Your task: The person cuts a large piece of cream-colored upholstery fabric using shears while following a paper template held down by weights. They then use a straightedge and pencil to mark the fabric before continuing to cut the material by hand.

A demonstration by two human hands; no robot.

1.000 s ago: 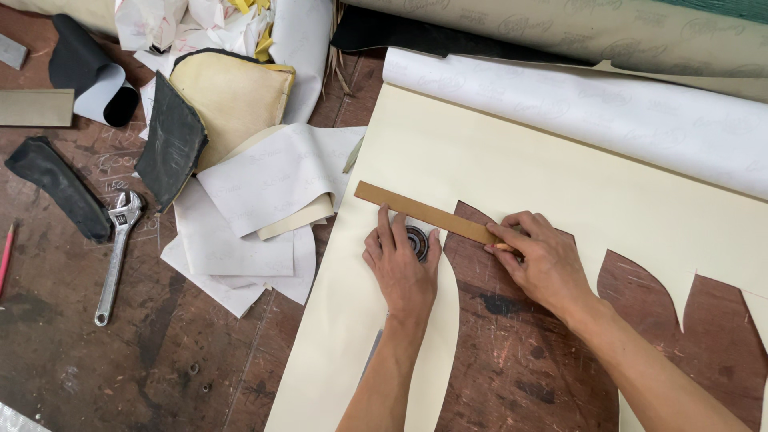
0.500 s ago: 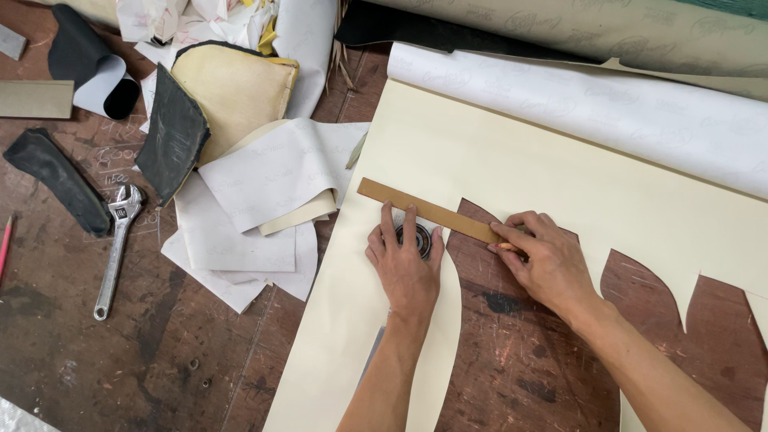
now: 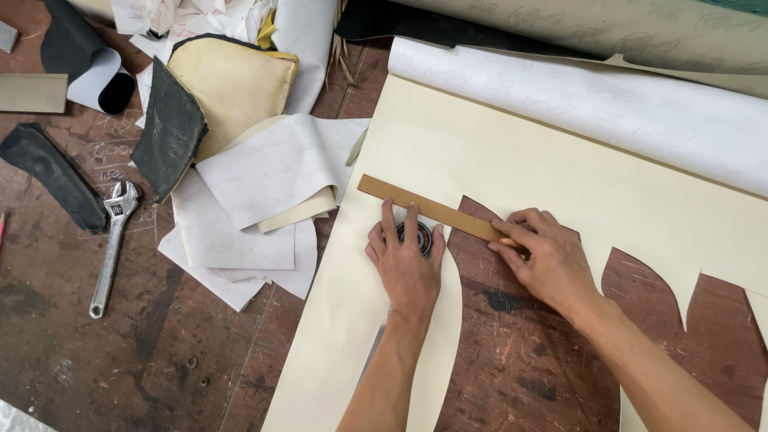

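Nearby: I see a metal wrench (image 3: pixel 112 244) and pale offcuts (image 3: pixel 264 200), well apart.
Left hand (image 3: pixel 406 260): fingers flat on a round weight (image 3: pixel 422 238).
Right hand (image 3: pixel 544 256): pinching a brown ruler (image 3: pixel 428 208) on cream sheet (image 3: pixel 520 160).

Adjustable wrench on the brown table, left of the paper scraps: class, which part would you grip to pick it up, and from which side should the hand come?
Probably the long straight handle of the adjustable wrench, around its middle. It lies flat on the table, jaw end up toward the black scrap and papers, so coming from above over the lower handle, where bare table lies either side, looks easiest.
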